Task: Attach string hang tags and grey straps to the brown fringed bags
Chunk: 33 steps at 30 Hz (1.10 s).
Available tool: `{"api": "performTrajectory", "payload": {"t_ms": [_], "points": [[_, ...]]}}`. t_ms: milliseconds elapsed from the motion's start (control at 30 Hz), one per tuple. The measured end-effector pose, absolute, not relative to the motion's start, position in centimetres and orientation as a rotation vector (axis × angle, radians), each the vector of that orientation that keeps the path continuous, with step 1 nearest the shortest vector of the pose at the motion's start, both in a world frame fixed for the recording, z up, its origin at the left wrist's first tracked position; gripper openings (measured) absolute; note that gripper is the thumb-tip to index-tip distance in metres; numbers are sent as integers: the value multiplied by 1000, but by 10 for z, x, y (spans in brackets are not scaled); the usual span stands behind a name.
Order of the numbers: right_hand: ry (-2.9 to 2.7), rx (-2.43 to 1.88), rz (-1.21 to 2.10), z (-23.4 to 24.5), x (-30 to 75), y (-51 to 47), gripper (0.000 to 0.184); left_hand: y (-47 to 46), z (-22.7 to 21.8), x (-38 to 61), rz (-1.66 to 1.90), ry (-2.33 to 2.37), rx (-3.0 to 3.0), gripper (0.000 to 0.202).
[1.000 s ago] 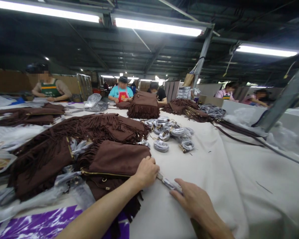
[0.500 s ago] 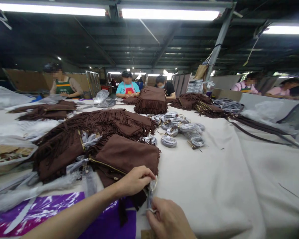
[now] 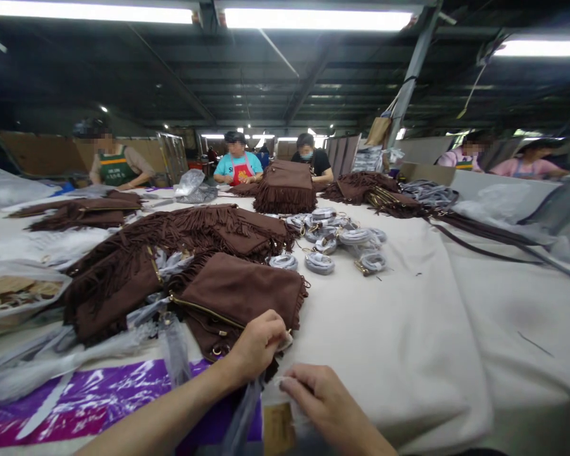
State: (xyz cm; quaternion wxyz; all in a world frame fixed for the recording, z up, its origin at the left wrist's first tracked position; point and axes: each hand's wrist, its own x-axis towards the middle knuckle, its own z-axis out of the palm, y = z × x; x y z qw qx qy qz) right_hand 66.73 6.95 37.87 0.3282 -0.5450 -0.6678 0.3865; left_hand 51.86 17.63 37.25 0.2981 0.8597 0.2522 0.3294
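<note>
My left hand (image 3: pixel 257 344) is closed at the near edge of a brown fringed suede bag (image 3: pixel 240 294), pinching a thin clear plastic wrap (image 3: pixel 285 342) by the bag's corner. My right hand (image 3: pixel 325 405) sits just below it with fingers curled on crinkled clear plastic (image 3: pixel 244 418) that holds a small tan card (image 3: pixel 278 427). The bag lies flat on the white table cloth (image 3: pixel 408 342), gold zipper toward the left. More brown fringed bags (image 3: pixel 180 237) are piled behind it.
Several wrapped strap coils (image 3: pixel 335 244) lie mid-table. A purple sheet (image 3: pixel 99 396) and clear bags (image 3: pixel 52 361) cover the near left. Another fringed bag (image 3: pixel 285 187) stands far off. Dark straps (image 3: pixel 479 237) trail right. Other people (image 3: pixel 235 166) work at the far edge.
Both hands drew back toward me from the table's middle. The long wrapped piece stretched between them a second ago is now bunched plastic close to my body, with a tan card showing.
</note>
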Motion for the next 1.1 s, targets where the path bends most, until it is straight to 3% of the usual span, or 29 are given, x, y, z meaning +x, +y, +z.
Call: {"api": "performTrajectory", "payload": {"t_ms": [200,600,1100], "points": [[-1552,-1578,988,377,707,85,39,173,367,519,916,650,2284,21],[-1969,-1975,366,369,690,107,30,175,365,518,948,760,2236,22],[-2057,-1820,215,359,693,106,31,174,367,517,968,738,2196,23]]}}
